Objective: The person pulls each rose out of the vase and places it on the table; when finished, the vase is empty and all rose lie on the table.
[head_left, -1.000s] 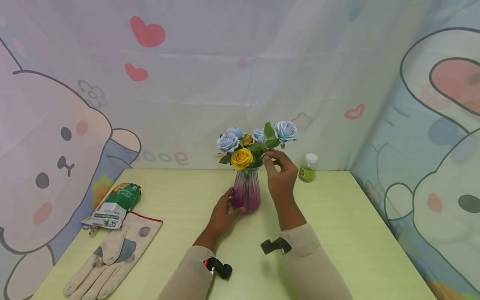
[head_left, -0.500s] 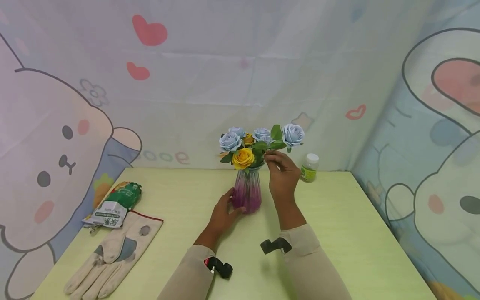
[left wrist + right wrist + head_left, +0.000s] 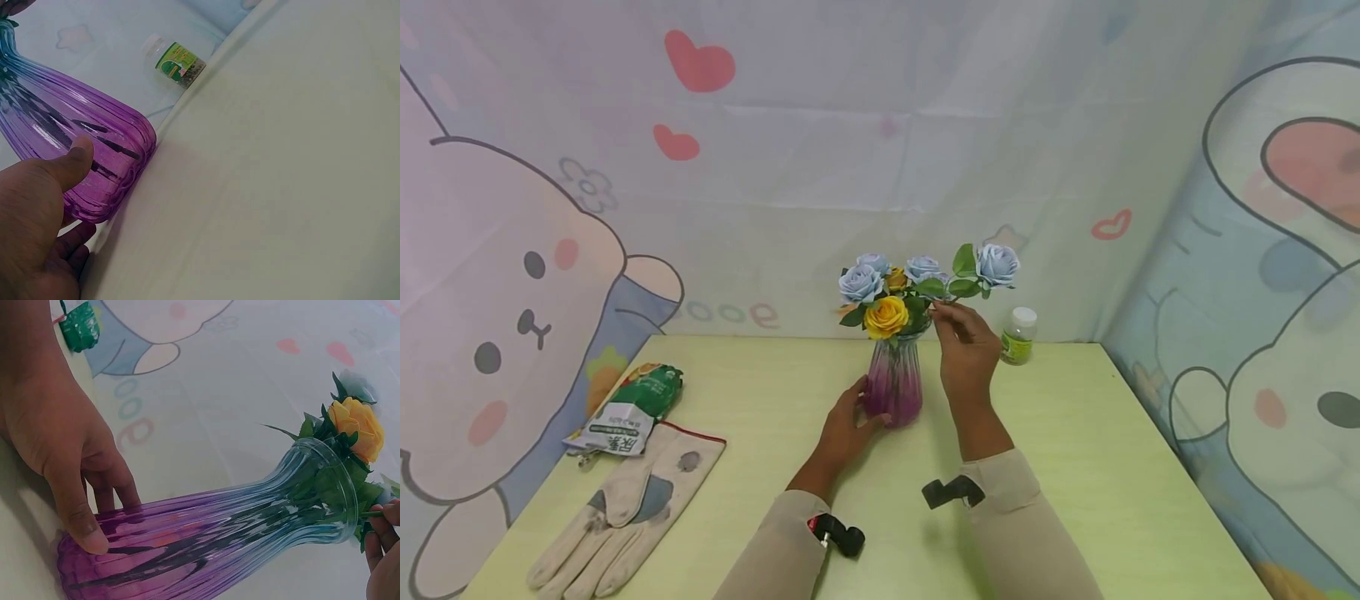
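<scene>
A ribbed glass vase (image 3: 895, 396), clear blue at the neck and purple below, stands upright on the table. My left hand (image 3: 844, 433) holds it low down, thumb on the near side and fingers round the left. Blue roses (image 3: 861, 284) and yellow roses (image 3: 887, 317) fill its mouth. At the right of the rim, my right hand (image 3: 967, 354) pinches the green stem (image 3: 372, 514) of another blue rose (image 3: 997, 265), whose head leans out to the right with leaves beside it. Dark stem ends (image 3: 117, 147) show through the purple glass.
A small white-capped bottle (image 3: 1018, 336) with a green label stands right of the vase, near the back edge. On the left lie a green and white packet (image 3: 628, 412) and a pale work glove (image 3: 632, 508). A printed cloth (image 3: 805, 167) hangs behind the table (image 3: 1097, 467).
The pinched blue rose has swung to the right, away from the other flowers, and my right hand has shifted slightly right with it. The left hand stays on the vase.
</scene>
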`<state>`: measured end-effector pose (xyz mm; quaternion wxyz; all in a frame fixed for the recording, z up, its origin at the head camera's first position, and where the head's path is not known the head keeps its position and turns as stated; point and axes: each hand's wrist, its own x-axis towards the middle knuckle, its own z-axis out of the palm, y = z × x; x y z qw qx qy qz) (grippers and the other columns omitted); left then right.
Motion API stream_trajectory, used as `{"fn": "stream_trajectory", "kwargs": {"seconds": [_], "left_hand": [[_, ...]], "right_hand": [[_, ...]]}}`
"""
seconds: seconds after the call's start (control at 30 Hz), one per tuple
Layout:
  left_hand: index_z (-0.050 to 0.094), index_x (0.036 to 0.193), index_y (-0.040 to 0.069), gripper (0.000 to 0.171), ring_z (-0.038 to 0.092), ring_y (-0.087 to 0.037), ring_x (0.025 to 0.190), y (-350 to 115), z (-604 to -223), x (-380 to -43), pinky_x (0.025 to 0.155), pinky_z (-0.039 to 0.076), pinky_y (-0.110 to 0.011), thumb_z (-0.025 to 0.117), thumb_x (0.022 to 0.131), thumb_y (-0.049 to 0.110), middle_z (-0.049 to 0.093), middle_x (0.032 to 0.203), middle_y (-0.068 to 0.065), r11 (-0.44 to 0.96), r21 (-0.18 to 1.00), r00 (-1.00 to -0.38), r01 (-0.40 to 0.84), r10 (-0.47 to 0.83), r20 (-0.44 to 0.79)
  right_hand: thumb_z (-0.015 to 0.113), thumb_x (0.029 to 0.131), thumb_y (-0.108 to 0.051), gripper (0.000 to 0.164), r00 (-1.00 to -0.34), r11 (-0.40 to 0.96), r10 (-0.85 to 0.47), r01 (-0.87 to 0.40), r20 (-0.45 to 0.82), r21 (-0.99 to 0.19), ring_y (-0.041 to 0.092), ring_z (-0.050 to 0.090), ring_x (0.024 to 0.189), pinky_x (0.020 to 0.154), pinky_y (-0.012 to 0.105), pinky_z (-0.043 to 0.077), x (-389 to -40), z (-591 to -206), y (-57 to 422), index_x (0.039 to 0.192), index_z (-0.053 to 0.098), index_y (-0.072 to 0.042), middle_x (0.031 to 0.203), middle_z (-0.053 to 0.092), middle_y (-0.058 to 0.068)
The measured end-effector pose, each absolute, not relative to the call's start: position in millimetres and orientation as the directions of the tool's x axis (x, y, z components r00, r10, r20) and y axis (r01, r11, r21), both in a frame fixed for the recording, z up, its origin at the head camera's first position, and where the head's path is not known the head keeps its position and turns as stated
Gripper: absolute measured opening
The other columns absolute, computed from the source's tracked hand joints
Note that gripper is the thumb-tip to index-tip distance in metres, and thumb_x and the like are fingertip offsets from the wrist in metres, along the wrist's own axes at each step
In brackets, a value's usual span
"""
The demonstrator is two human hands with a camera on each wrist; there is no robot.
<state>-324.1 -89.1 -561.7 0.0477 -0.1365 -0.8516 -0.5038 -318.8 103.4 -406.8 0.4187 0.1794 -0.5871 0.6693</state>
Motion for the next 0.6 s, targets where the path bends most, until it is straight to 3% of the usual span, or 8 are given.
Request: {"fn": "stream_trajectory", "kwargs": {"seconds": [0.23,0.47,0.6], "left_hand": [[0.033,0.17,0.005,0.087,0.054,-0.042,0.152,-90.4,-563.1,-323.4,0.13,0.04,-0.059,0.079,0.102,0.032,0.049,0.168,-0.02,0.443,0.845,-0.953,0.298,0.19,0.237],[0.034,0.17,0.003,0.086,0.054,-0.043,0.151,-90.6,-562.9,-323.4,0.13,0.04,-0.06,0.079,0.102,0.03,0.05,0.167,-0.021,0.447,0.835,-0.946,0.322,0.194,0.26],[0.034,0.17,0.004,0.086,0.052,-0.042,0.153,-90.3,-561.8,-323.6,0.131,0.039,-0.06,0.079,0.102,0.031,0.05,0.168,-0.02,0.453,0.834,-0.948,0.316,0.19,0.256]], "right_hand": [[0.075,0.093,0.017,0.018,-0.557,-0.01,0.381,-0.801,0.738,-0.599,0.014,0.08,0.099,0.095,0.028,0.067,-318.7,-411.6,102.9,0.111,0.076,0.019,0.108,0.072,0.04],[0.074,0.092,0.019,0.02,-0.544,-0.086,0.413,-0.822,0.731,-0.563,0.013,0.08,0.1,0.095,0.028,0.067,-319.2,-408.3,108.1,0.112,0.073,0.022,0.105,0.081,0.009],[0.075,0.093,0.016,0.022,-0.576,-0.132,0.432,-0.802,0.694,-0.583,0.013,0.08,0.1,0.094,0.027,0.066,-317.0,-405.6,113.4,0.114,0.073,0.021,0.107,0.081,0.005]]}}
